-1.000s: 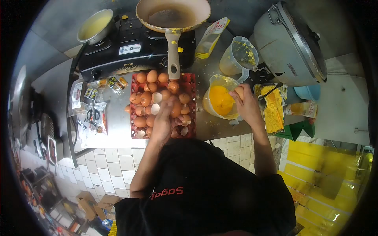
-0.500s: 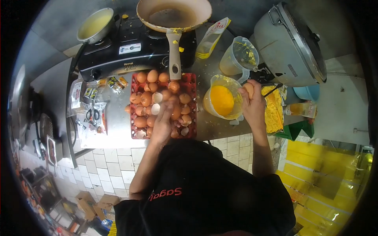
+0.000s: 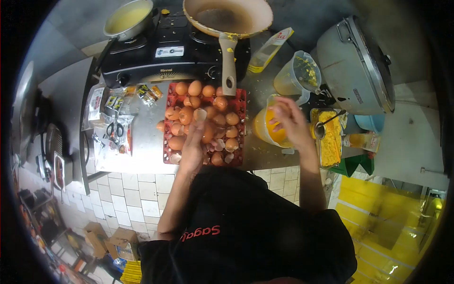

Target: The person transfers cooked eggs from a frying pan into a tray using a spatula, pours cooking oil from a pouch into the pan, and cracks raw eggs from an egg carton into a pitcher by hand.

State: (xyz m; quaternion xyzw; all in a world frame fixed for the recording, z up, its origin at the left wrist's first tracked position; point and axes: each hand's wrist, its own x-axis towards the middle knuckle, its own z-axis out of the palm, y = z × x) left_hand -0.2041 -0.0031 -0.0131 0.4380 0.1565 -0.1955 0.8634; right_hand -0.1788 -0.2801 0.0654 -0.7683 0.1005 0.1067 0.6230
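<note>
My left hand point(image 3: 191, 154) is over the red egg tray point(image 3: 240, 156), fingers closed against a brown egg point(image 3: 208, 135). Whole brown eggs point(image 3: 195, 88) and cracked, hollow eggshells point(image 3: 200, 114) crowd the tray around it. A clear plastic jug point(image 3: 259, 124) of bright orange-yellow beaten egg stands right of the tray. Above its rim is my right hand point(image 3: 294, 124), fingers apart and smeared by motion, with no egg visible in it. The hand hides part of the jug's rim.
Behind the tray, a black gas stove point(image 3: 172, 64) carries a frying pan point(image 3: 269, 19), its handle point(image 3: 229, 66) reaching over the tray, and a pot point(image 3: 142, 23). Right are a second jug point(image 3: 288, 78), a large cooker point(image 3: 331, 57) and a container of yellow food point(image 3: 331, 146). Scissors point(image 3: 113, 128) lie left.
My right hand held an egg beside the jug; now its fingers have spread over the jug and the egg is out of sight. The view has shifted; my left hand stays at the tray.
</note>
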